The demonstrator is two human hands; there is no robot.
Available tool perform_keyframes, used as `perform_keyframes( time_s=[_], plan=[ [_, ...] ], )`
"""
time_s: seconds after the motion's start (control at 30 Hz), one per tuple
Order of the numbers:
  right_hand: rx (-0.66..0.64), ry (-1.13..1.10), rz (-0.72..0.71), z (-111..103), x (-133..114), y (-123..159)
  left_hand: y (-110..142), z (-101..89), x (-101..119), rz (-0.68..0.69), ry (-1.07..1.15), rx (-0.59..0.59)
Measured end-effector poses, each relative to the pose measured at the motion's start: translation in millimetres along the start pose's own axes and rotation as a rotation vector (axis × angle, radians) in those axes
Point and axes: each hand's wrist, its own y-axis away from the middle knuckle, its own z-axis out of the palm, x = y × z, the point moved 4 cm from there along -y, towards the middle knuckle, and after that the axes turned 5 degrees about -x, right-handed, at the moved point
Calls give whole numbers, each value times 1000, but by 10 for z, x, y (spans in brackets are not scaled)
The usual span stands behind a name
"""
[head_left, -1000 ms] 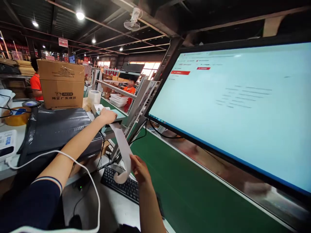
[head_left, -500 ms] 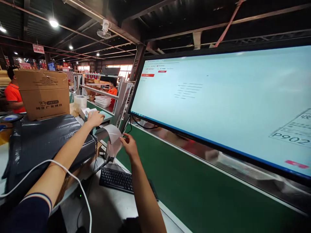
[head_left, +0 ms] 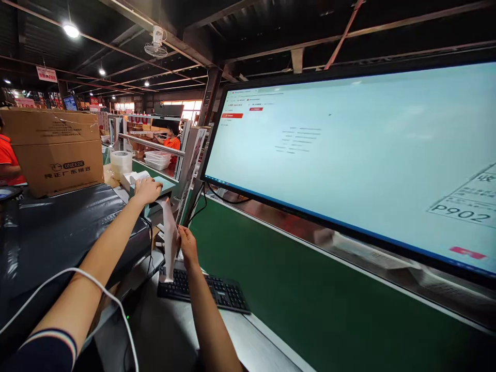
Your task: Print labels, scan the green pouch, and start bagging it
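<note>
My left hand (head_left: 147,189) rests palm-down on top of a small label printer (head_left: 160,194), fingers laid over it. A white paper strip (head_left: 169,237) hangs down from the printer's front. My right hand (head_left: 187,244) pinches that strip about halfway down, just above the black keyboard (head_left: 217,290). The strip's lower end dangles in front of the keyboard's left side.
A large monitor (head_left: 349,160) fills the right, above a green conveyor belt (head_left: 310,305). A black plastic-wrapped bundle (head_left: 58,227) and a cardboard box (head_left: 54,150) lie at left, with tape rolls (head_left: 121,161) behind. People in orange shirts work further back. A white cable (head_left: 96,289) crosses my left arm.
My right hand first rose along the paper strip toward the printer, then dropped a little, and the strip now hangs straight. The left hand stayed on the printer. The view has turned right.
</note>
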Motion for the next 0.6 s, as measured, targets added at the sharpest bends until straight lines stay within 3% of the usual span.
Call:
perform_keyframes(
  time_s=[0.13, 0.33, 0.6],
  plan=[
    [18, -95, 93, -68, 122, 159, -12, 6, -9, 8, -35, 8],
    [-9, -304, 218, -181, 97, 390, -20, 8, -10, 19, -47, 24],
    [-48, -369, 220, -289, -34, 571, -3, -10, -13, 6, -41, 19]
  ],
)
